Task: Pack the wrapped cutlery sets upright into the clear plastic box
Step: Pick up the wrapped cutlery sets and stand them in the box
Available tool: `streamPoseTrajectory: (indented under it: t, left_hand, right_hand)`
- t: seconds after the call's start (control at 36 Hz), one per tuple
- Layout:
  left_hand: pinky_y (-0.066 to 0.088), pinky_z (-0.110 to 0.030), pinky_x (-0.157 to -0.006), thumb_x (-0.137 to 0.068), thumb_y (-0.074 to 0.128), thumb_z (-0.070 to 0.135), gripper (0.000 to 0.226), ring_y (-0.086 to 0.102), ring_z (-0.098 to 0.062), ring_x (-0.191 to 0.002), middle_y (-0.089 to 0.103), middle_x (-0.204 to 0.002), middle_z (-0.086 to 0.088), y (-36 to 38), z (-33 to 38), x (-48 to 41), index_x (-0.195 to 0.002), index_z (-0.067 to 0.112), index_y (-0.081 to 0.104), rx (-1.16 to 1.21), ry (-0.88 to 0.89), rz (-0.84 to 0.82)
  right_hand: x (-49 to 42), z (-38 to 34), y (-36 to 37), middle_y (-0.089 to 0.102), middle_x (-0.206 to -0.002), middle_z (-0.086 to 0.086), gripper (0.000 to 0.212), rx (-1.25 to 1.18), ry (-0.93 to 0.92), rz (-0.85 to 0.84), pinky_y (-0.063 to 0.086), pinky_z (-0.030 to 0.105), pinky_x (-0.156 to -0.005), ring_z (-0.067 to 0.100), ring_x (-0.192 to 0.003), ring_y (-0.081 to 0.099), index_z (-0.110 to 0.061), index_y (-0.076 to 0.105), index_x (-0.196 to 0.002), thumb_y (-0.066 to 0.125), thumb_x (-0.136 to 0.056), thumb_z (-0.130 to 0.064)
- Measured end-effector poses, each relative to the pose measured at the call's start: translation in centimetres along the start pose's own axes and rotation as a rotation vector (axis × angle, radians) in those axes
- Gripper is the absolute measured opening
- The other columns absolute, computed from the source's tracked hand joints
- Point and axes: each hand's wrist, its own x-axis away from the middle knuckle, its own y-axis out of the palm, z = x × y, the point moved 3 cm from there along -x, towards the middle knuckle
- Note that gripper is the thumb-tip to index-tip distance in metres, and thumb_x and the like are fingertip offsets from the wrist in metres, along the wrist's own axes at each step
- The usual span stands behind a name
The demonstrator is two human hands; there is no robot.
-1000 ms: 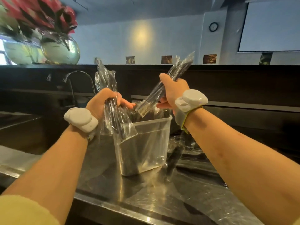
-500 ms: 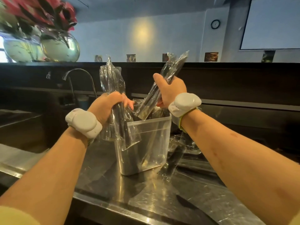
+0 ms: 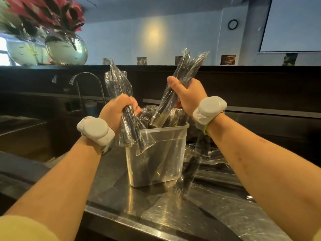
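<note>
Steel counter [image 3: 156, 211]: left hand [image 3: 118, 110], right hand [image 3: 189, 96] grip cutlery sets [image 3: 119, 86] near box [image 3: 161, 141].

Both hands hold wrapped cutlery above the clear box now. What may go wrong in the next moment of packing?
1. The left hand grips the left bundle with its lower ends in front of the near wall of the clear box; lowered straight, it may catch the rim or miss.
2. The right hand holds the right bundle tilted, so it may settle slanted, not upright.
3. Neither hand holds the box; a push could slide or tip it on the steel counter.
</note>
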Motion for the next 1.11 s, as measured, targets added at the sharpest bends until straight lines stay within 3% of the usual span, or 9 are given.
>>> streamPoseTrajectory:
  t: [0.19, 0.31, 0.39, 0.5, 0.75, 0.86, 0.97, 1.03, 1.11]
  left_hand:
    - [0.039, -0.055, -0.095, -0.061, 0.057, 0.045, 0.028, 0.052, -0.034, -0.086, 0.056, -0.075, -0.015, -0.8, -0.4, 0.0, -0.056, 0.018, 0.062, -0.067, -0.05, 0.09]
    - [0.042, -0.052, -0.093, -0.062, 0.055, 0.044, 0.029, 0.055, -0.03, -0.082, 0.058, -0.073, -0.014, -0.7, -0.3, 0.2, -0.056, 0.016, 0.06, -0.069, -0.016, 0.085]
    - [0.043, -0.052, -0.097, -0.062, 0.056, 0.044, 0.026, 0.059, -0.026, -0.082, 0.058, -0.066, -0.007, -0.7, -0.2, 0.2, -0.055, 0.019, 0.061, -0.055, -0.043, 0.059]
    - [0.038, -0.057, -0.104, -0.063, 0.057, 0.043, 0.025, 0.057, -0.031, -0.086, 0.058, -0.069, -0.008, -0.6, -0.3, 0.4, -0.055, 0.02, 0.063, -0.086, -0.073, 0.071]
    - [0.047, -0.048, -0.096, -0.074, 0.05, 0.039, 0.027, 0.064, -0.023, -0.095, 0.07, -0.095, -0.006, 0.7, 2.6, 2.1, -0.078, 0.026, 0.073, -0.274, -0.015, 0.084]
    - [0.047, -0.052, -0.096, -0.077, 0.057, 0.045, 0.034, 0.064, -0.023, -0.094, 0.069, -0.097, -0.005, 1.7, 4.7, 2.6, -0.097, 0.021, 0.071, -0.397, 0.029, 0.099]
    - [0.047, -0.048, -0.097, -0.086, 0.06, 0.036, 0.024, 0.064, -0.02, -0.094, 0.069, -0.094, 0.001, 2.8, 6.7, 3.1, -0.097, 0.018, 0.071, -0.374, 0.144, 0.218]
    - [0.048, -0.047, -0.096, -0.089, 0.058, 0.029, 0.014, 0.063, -0.015, -0.089, 0.066, -0.083, 0.007, 3.3, 7.5, 3.2, -0.084, 0.023, 0.07, -0.306, 0.188, 0.266]
    - [0.05, -0.051, -0.092, -0.087, 0.058, 0.028, 0.013, 0.066, -0.026, -0.092, 0.068, -0.081, -0.001, 4.7, 8.3, 3.7, -0.076, 0.027, 0.066, -0.211, 0.193, 0.161]
  right_hand:
    - [1.6, -0.1, 2.8, 0.064, -0.072, -0.01, 0.015, 0.142, -0.084, -0.309, 0.05, 0.019, -0.064, 0.0, -0.065, 0.061, -0.025, 0.063, -0.08, 0.063, -0.087, -0.038]
    - [2.0, 0.0, 4.3, 0.057, -0.062, 0.007, 0.05, 0.442, -0.097, -0.454, 0.045, 0.035, -0.058, 0.013, -0.055, 0.05, -0.01, 0.056, -0.068, 0.059, -0.08, -0.058]
    - [1.8, -0.5, 3.2, 0.061, -0.075, 0.012, 0.048, 0.126, 0.02, -0.321, 0.052, 0.035, -0.071, 0.017, -0.069, 0.057, -0.005, 0.062, -0.084, 0.059, -0.083, -0.053]
    - [1.2, -1.2, 2.4, 0.055, -0.13, -0.003, 0.042, 0.032, -0.143, -0.134, 0.049, 0.016, -0.086, 0.007, -0.108, 0.054, -0.022, 0.05, -0.128, 0.06, -0.089, -0.036]
    - [3.1, -0.4, 3.3, 0.063, -0.091, 0.002, 0.031, 0.533, -0.201, -0.386, 0.054, 0.039, -0.074, 0.016, -0.081, 0.061, -0.023, 0.058, -0.098, 0.047, -0.09, -0.051]
    - [3.0, -0.6, 2.5, 0.057, -0.123, 0.017, 0.033, 0.586, -0.352, -0.418, 0.046, 0.041, -0.095, 0.031, -0.111, 0.056, -0.006, 0.051, -0.128, 0.045, -0.097, -0.011]
    - [3.4, 1.0, 3.2, 0.037, -0.149, -0.008, 0.04, 0.869, -0.172, -0.549, 0.021, 0.051, -0.114, 0.023, -0.142, 0.024, -0.035, 0.039, -0.141, 0.034, -0.101, -0.034]
    - [3.7, 1.3, 2.8, 0.028, -0.154, -0.009, 0.046, 0.747, -0.155, -0.555, 0.015, 0.05, -0.117, 0.02, -0.146, 0.013, -0.035, 0.029, -0.146, 0.035, -0.101, -0.032]
    - [4.1, -0.2, 0.5, 0.047, -0.142, -0.002, 0.043, 0.224, -0.083, -0.331, 0.033, 0.018, -0.107, 0.01, -0.132, 0.039, -0.019, 0.037, -0.143, 0.038, -0.101, -0.017]
